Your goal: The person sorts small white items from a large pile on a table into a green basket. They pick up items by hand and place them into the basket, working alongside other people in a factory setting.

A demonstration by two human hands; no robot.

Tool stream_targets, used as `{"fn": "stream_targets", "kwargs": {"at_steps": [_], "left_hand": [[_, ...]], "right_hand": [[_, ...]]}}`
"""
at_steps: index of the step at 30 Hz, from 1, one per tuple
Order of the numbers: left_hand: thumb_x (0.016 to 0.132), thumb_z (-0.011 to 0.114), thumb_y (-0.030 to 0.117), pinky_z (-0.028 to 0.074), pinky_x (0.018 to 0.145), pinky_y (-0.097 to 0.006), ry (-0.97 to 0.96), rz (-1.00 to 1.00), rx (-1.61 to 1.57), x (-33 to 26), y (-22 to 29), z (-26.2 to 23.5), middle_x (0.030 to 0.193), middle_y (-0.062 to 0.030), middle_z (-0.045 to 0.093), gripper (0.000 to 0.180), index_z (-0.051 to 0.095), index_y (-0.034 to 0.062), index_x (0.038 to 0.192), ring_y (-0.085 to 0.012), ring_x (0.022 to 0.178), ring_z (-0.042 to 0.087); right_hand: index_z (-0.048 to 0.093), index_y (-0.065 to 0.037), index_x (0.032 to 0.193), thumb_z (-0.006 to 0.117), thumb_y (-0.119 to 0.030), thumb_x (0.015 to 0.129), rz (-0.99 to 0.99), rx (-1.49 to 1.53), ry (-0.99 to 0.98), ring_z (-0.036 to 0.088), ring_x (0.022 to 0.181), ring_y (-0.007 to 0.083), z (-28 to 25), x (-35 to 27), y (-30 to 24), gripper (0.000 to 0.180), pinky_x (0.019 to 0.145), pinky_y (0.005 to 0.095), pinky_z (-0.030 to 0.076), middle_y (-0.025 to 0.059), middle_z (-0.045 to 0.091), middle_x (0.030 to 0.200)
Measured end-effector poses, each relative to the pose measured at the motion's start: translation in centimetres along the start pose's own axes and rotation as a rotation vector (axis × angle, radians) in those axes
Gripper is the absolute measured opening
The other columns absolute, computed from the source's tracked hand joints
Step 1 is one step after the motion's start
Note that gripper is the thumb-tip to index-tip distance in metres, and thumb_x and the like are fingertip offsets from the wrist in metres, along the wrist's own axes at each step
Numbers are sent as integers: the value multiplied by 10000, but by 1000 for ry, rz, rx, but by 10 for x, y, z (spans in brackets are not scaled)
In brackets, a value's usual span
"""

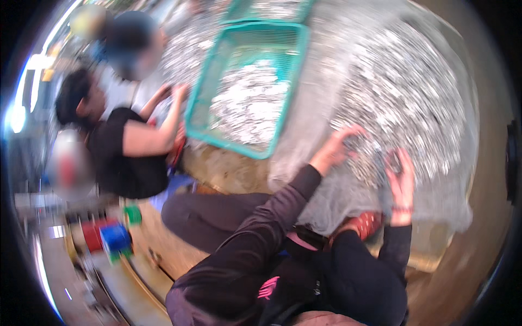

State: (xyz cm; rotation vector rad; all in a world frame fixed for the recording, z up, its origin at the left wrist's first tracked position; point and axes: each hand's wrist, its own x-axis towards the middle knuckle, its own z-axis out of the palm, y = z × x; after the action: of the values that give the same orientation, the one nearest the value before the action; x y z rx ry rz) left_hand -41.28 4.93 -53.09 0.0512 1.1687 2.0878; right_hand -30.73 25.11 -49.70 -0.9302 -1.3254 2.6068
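Note:
A broad heap of small, silvery pieces that look like little fish [402, 98] lies on a grey mesh sheet [304, 108] in front of me. At its near edge my left hand [345, 145] reaches in, fingers curved and thumb apart. To its right, my right hand [401, 175] is also bent with its fingers apart, over the near rim of the heap. The two hands face each other with some loose pieces between them. Motion blur hides whether anything small lies against the fingers.
A green plastic basket [191, 111] holding more silvery pieces stands left of the heap, with another green basket [231, 12] behind it. A co-worker in a black shirt [128, 152] sits at the left. Blue and red containers [115, 237] stand at lower left.

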Motion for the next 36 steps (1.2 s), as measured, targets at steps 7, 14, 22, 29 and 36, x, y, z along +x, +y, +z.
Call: {"fn": "stream_targets", "kwargs": {"at_steps": [7,14,22,29,36], "left_hand": [[877,438,633,521,755,-470,-97,-293,-813,-11,-34,42,1010,-46,642,567,607,136,1091,-219,895,616],[883,537,348,558,639,-362,-120,-93,-1386,-7,35,15,952,-111,616,299,597,103,1042,-295,912,598],[860,235,730,168,1070,-671,-189,576,-1271,-53,136,-32,1502,-185,141,853,-89,238,1476,-513,1366,62],[899,572,176,514,810,-366,-54,-108,18,-3,-5,40,1105,-105,606,311,559,19,1167,-214,986,590],[843,524,114,495,609,-347,731,24,881,77,-1,-66,800,-155,648,183,622,-14,932,-243,717,630]], "right_hand": [[524,-42,1229,605,-177,874,-866,-1267,-237,487,1096,235,61,-30,-10,389,957,386,365,80,550,1182],[460,-39,1330,494,-168,947,-823,-1243,-200,453,1189,275,56,-33,-13,406,1029,386,324,130,491,1293],[412,-59,1380,480,-160,967,-583,-944,-75,505,1149,214,24,-6,-22,430,974,336,403,120,479,1322],[362,-122,1418,595,-116,837,-767,-1369,-220,341,1295,345,31,13,-11,626,1102,429,244,137,374,1429],[361,-138,1416,618,-69,779,-823,-1415,-167,286,1309,395,11,38,-15,691,1105,461,230,135,325,1456]]}}
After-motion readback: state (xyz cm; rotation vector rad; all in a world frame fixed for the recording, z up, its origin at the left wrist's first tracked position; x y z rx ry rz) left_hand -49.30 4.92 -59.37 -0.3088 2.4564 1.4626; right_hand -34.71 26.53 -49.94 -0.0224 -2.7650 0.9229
